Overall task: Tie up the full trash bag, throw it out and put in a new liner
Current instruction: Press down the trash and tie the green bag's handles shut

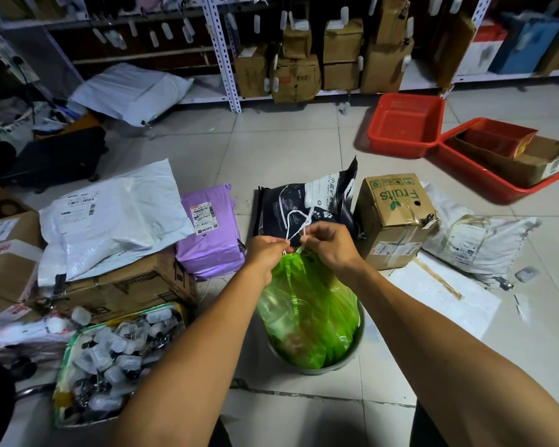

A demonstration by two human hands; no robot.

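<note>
Over the bin (342, 359), centre floor: one green trash bag (307, 314), neck gathered and pulled up so the load hangs clear of the rim while it's tied. Left hand (265, 250) pinches one end of the white drawstring (296, 221), right hand (331, 243) pinches the other; one loop stands above the knuckles, so the knot looks mid-tie, not cinched. Bag bottom sits inside the single metal bin, taking the weight. Just behind: one dark pouch (307, 201), one "Fruits" box (394, 217), one purple parcel (212, 233). Further back: two red baskets (407, 124). No new liner visible.
</note>
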